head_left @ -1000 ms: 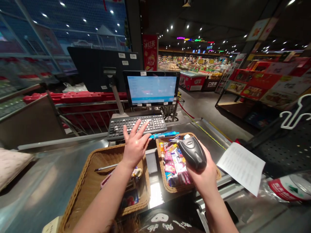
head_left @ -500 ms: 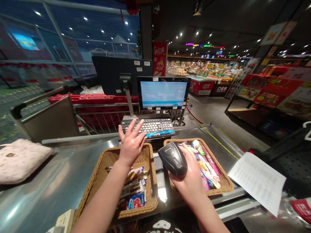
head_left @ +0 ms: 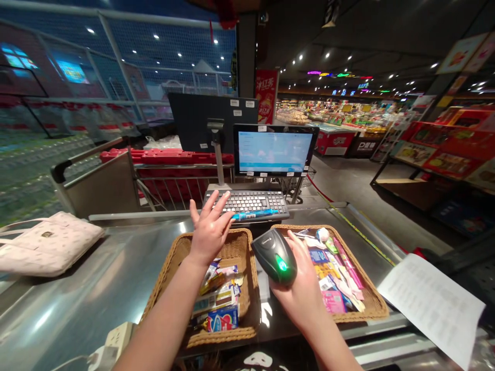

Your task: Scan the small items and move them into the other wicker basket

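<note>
"Report the left grip."

"My left hand (head_left: 211, 237) pinches a slim blue item (head_left: 253, 215) by one end, at the thumb side. My other fingers are spread. The exact contact underneath is hidden from view."

"Position of that item?"

"Held roughly level, in front of the lower edge of the keyboard (head_left: 270, 201), its free end pointing right. I cannot tell whether it touches the keys."

"And the right grip?"

"My right hand (head_left: 303, 291) is wrapped around a dark scanner (head_left: 273, 252), its head tilted forward and to the left. A green light glows on its upper side. It sits over the near-left part of the right wicker basket (head_left: 377, 309), which contains assorted packets (head_left: 334, 301)."

"Other findings?"

"The left wicker basket (head_left: 254, 288) lies partly behind my left forearm, with several packages (head_left: 222, 318) inside. A printed sheet (head_left: 433, 304) lies right of the baskets. Behind the keyboard stands a lit screen (head_left: 274, 152)."
</note>
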{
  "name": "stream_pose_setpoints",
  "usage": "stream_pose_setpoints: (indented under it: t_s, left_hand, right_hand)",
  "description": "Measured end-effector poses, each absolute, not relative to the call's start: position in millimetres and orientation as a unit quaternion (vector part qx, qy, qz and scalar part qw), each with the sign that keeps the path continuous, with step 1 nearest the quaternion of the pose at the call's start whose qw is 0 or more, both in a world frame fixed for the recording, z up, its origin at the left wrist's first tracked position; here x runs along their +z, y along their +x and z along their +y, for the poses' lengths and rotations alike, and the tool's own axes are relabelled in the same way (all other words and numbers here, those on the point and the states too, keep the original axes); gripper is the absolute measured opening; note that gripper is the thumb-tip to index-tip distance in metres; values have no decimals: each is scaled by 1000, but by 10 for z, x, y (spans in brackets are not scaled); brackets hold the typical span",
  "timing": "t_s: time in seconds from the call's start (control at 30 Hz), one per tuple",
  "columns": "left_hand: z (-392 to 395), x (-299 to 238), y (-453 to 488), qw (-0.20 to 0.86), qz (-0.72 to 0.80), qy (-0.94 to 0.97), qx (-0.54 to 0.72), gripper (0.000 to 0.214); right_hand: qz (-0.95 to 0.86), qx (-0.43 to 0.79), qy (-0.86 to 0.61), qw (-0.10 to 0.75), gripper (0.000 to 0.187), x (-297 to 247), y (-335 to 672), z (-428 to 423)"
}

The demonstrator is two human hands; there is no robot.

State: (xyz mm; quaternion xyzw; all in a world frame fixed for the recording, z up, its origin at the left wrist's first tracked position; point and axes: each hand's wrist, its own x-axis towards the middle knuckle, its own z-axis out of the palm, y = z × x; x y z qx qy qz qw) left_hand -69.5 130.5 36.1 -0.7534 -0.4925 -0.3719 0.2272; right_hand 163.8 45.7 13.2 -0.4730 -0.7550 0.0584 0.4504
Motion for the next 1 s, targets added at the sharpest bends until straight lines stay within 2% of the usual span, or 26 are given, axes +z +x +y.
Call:
stream_pose_setpoints:
  t_s: [0.17,0.33,0.47,1.0]
  left_hand:
    - [1275,319,-743,223,-499,-755,-363,20]
    - [1202,260,-827,217,-511,-756,-347,19]
    - [1122,185,-926,211,-528,-753,-333,20]
    - [616,-506,-1375,131,-602,-754,-228,19]
  right_hand:
    - [-751,62,-469,462,62,145,1619,491]
    - [-751,66,-476,452,56,137,1558,552]
    - [-758,78,-473,443,61,106,1494,585]
    - [-785,91,-434,432,57,-85,1233,784]
